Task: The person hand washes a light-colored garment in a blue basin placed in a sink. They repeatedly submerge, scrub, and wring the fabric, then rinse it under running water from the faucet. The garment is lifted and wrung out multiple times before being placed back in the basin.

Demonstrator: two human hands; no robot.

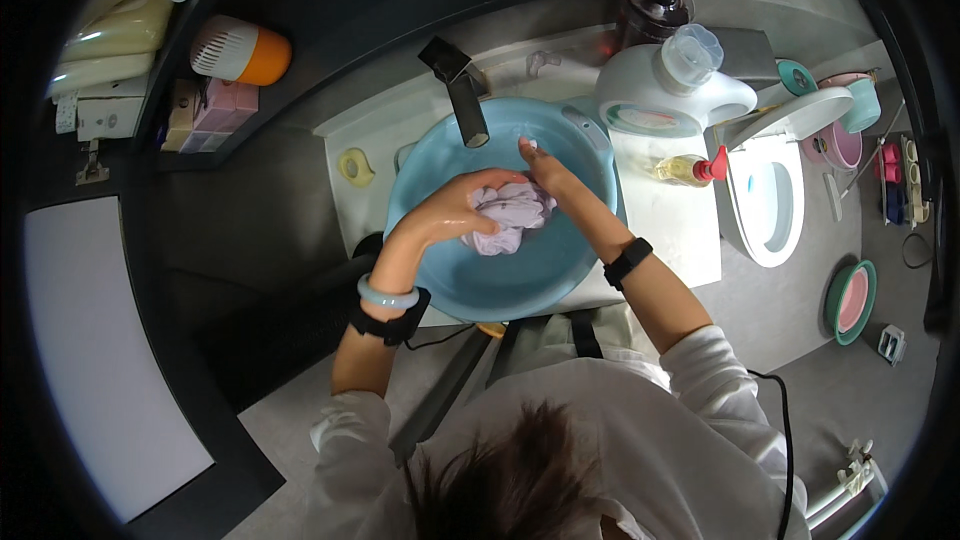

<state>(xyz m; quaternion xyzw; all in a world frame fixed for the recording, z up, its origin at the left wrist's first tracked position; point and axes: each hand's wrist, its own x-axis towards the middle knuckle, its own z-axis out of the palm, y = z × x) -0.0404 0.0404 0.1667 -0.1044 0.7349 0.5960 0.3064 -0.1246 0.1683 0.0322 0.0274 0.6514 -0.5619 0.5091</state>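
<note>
A wet, crumpled, pale pinkish-lilac cloth (512,218) is bunched up over the round light-blue basin (460,285). My left hand (452,206) grips it from the left, with the fingers over its top and the thumb along its near side. At the cloth's right side is my right hand (546,172), closed against it; one digit points up and away, and the other fingers are partly hidden. Something small and whitish, perhaps suds, shows near that fingertip. Above the basin's far side hangs a dark square-bodied faucet (466,110).
Right of the basin stand a big white detergent jug (650,90) and a small yellow-liquid bottle with a red pump (690,170). A yellowish ring-shaped item (355,167) lies on the left counter. Farther right is a toilet (770,200). Dark shelving (360,30) overhangs the back left.
</note>
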